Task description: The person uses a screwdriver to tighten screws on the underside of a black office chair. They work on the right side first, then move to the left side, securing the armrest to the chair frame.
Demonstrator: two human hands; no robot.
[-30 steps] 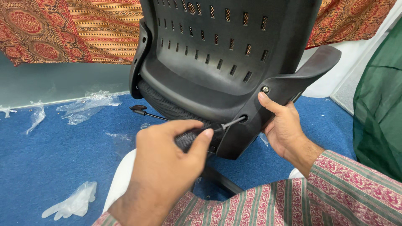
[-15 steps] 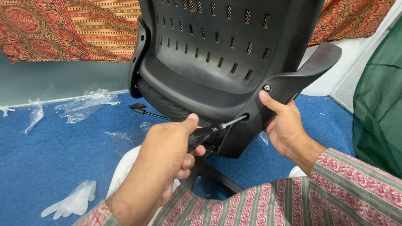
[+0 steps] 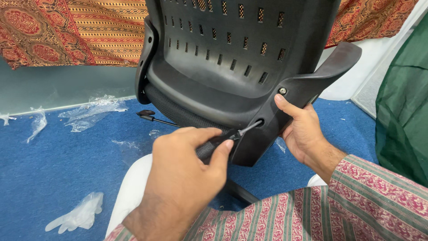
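Note:
A black office chair (image 3: pixel 232 67) lies tilted in front of me, its slotted plastic back facing me. My left hand (image 3: pixel 187 174) grips the black handle of a screwdriver (image 3: pixel 216 143); the metal shaft runs up into a hole in the armrest bracket (image 3: pixel 267 134). My right hand (image 3: pixel 305 131) holds that bracket from the right, thumb pressed just below a silver bolt (image 3: pixel 282 91). The armrest (image 3: pixel 332 64) sticks out to the upper right.
Blue carpet (image 3: pixel 58 169) covers the floor, with crumpled clear plastic (image 3: pixel 91 109) and a plastic glove (image 3: pixel 80 214) on it. A chair lever (image 3: pixel 147 114) pokes out left. Patterned cloth (image 3: pixel 67 31) hangs behind. Green fabric (image 3: pixel 401 111) stands at right.
My left hand has twisted on the screwdriver handle, rolling down and then back over the top. The shaft stays in the hole. My right hand has hardly moved.

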